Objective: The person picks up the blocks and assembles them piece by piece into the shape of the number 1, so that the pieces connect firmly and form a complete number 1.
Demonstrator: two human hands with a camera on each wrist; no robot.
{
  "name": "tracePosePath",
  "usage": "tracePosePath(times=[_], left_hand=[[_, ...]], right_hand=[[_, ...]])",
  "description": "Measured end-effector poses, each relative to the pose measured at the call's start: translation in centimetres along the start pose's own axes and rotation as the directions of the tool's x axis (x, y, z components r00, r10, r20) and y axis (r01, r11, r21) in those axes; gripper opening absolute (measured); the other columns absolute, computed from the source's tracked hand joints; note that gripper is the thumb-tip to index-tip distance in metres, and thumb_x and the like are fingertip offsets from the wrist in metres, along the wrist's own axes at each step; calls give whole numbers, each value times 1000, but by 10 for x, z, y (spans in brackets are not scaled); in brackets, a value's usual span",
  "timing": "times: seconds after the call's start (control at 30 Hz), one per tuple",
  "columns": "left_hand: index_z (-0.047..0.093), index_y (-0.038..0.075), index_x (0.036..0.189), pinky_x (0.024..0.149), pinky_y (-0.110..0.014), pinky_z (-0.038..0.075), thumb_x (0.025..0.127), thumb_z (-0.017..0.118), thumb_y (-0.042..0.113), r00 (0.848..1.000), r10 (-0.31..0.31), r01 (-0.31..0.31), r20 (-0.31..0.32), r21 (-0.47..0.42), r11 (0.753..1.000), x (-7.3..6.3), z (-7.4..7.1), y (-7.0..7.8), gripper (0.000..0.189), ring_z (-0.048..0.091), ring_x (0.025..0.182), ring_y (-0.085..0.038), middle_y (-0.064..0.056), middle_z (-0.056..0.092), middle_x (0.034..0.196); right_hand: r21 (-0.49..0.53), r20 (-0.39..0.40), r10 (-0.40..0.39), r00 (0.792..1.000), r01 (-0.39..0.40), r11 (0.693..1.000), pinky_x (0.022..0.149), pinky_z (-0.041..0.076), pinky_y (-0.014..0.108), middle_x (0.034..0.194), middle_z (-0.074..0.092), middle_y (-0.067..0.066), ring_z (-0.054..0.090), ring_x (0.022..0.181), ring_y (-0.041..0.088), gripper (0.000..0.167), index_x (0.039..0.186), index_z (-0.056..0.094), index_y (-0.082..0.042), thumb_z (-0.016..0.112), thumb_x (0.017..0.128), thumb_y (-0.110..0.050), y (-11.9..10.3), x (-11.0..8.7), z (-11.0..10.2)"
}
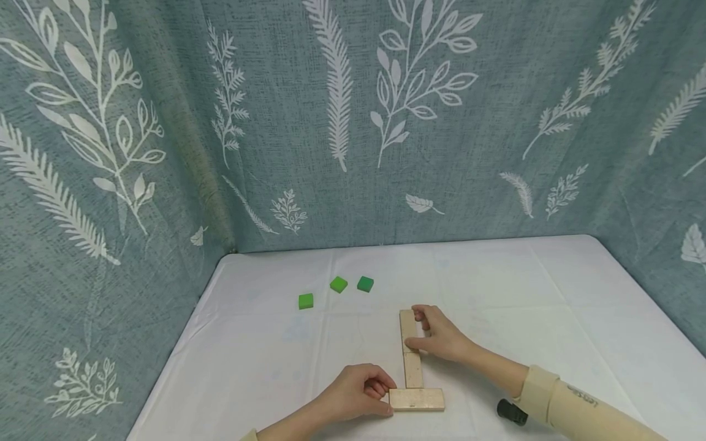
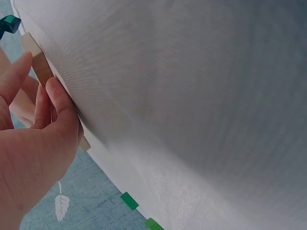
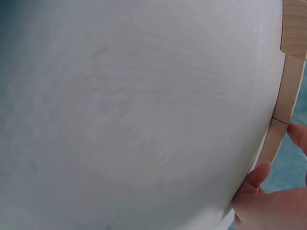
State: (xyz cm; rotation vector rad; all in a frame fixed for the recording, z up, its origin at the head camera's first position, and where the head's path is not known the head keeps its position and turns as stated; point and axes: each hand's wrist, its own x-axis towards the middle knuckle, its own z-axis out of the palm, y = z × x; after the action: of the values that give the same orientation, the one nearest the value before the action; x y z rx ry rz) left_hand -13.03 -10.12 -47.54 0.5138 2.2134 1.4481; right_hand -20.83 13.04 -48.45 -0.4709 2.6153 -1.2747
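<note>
Three pale wooden blocks lie on the white table in a T shape. The crosswise block (image 1: 416, 400) is nearest; from its far side the middle block (image 1: 412, 371) and the far block (image 1: 407, 327) run end to end. My left hand (image 1: 357, 392) holds the crosswise block by its left end, thumb at the near corner and fingers at the far corner. My right hand (image 1: 441, 335) grips the far block, its thumb near the joint and a finger by the far end. In the right wrist view, a thin seam shows between the far block (image 3: 272, 140) and the middle block (image 3: 289, 88).
Beyond the blocks to the left lie two light green squares (image 1: 306, 301) (image 1: 339, 284) and a darker green square (image 1: 365, 283). A short black cylinder (image 1: 512, 412) lies by the right sleeve. A patterned blue-grey curtain (image 1: 353, 122) surrounds the table's back and sides.
</note>
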Motion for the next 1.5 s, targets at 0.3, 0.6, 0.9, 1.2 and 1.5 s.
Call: tracePosePath(times=[0.3, 0.6, 0.9, 1.2, 1.5], left_hand=[[70, 7, 93, 63, -16, 45, 72, 84, 1, 1000, 2, -2, -1, -9, 1000, 0, 0, 2, 26, 52, 68, -3, 5, 58, 77], [70, 7, 93, 63, -16, 46, 72, 84, 2, 1000, 15, -15, -1, -12, 1000, 0, 0, 0, 27, 52, 67, -2, 6, 58, 77], [70, 6, 94, 64, -16, 46, 72, 83, 1, 1000, 23, -23, 6, -32, 999, -1, -1, 0, 27, 53, 68, -3, 5, 58, 78], [70, 6, 93, 64, -15, 46, 71, 84, 1, 1000, 26, -26, 0, -37, 999, -2, -2, 1, 26, 53, 68, -3, 4, 58, 77], [70, 6, 92, 63, -15, 45, 71, 83, 0, 1000, 10, -10, 0, -33, 999, -2, -2, 2, 26, 53, 67, -3, 4, 58, 76]], right_hand=[[-4, 9, -28, 1000, 28, 1000, 70, 38, 27, 106, 46, 8, 41, 90, 18, 70, 136, 42, 9, 78, 82, -19, 0, 0, -1], [14, 3, -24, 1000, 24, 1000, 71, 40, 27, 107, 48, 8, 43, 91, 19, 69, 135, 42, 10, 78, 82, -17, 0, -1, -2], [44, -18, 1, 1000, 0, 999, 75, 46, 30, 113, 53, 8, 49, 95, 18, 64, 134, 45, 8, 76, 84, -19, 2, -2, -4], [87, -79, 46, 996, -39, 995, 72, 46, 30, 114, 57, 10, 52, 92, 18, 55, 131, 51, 3, 74, 85, -17, -1, -1, -5], [170, -128, 87, 988, -65, 983, 82, 47, 36, 119, 58, 10, 55, 102, 22, 38, 123, 57, -2, 70, 89, -15, -8, 1, -12]])
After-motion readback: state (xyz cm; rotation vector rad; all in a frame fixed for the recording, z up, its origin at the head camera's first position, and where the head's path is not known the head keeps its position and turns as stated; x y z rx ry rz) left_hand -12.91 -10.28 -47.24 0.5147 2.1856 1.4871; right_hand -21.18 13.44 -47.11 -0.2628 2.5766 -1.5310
